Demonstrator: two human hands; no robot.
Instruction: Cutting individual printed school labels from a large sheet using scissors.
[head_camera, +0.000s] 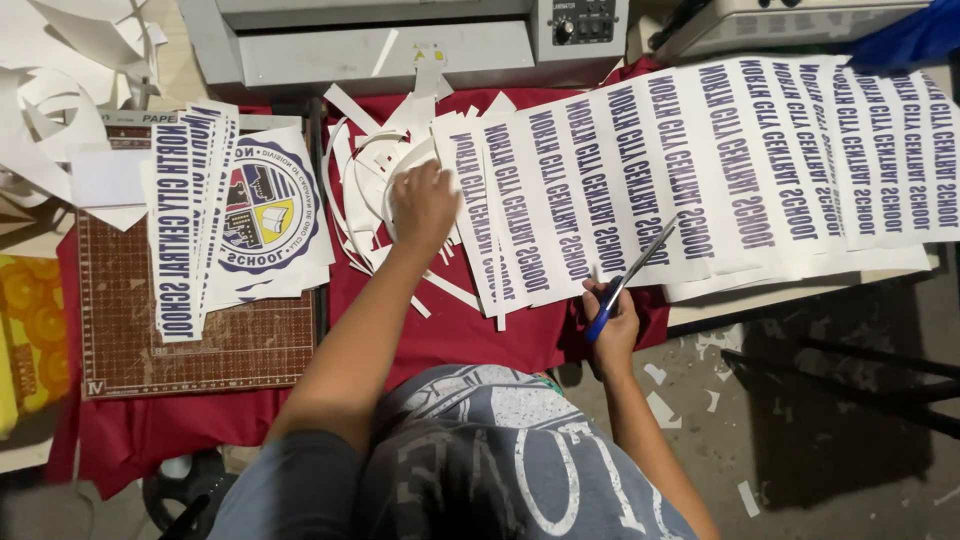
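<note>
A red cloth (450, 330) covers the bench (800, 290), whose bare edge shows only at the right. On the cloth lie a brown cutting mat (200, 345) at the left, a heap of white paper strips (370, 170) in the middle, and a wide spread of printed sheets (760, 150) running off to the right. A grey machine (400, 40) stands along the far edge, and paper scraps (660, 405) dot the floor (820, 440) below.

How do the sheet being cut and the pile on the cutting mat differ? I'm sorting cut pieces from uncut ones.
The large printed sheet is wide and whole, spread across the table; the stack of cut strips is narrow pieces piled on the brown cutting mat. The right hand holds blue-handled scissors at the sheet's lower edge and the left hand presses its end; no hand touches the stack. Both are white with dark blue lettering.
</note>
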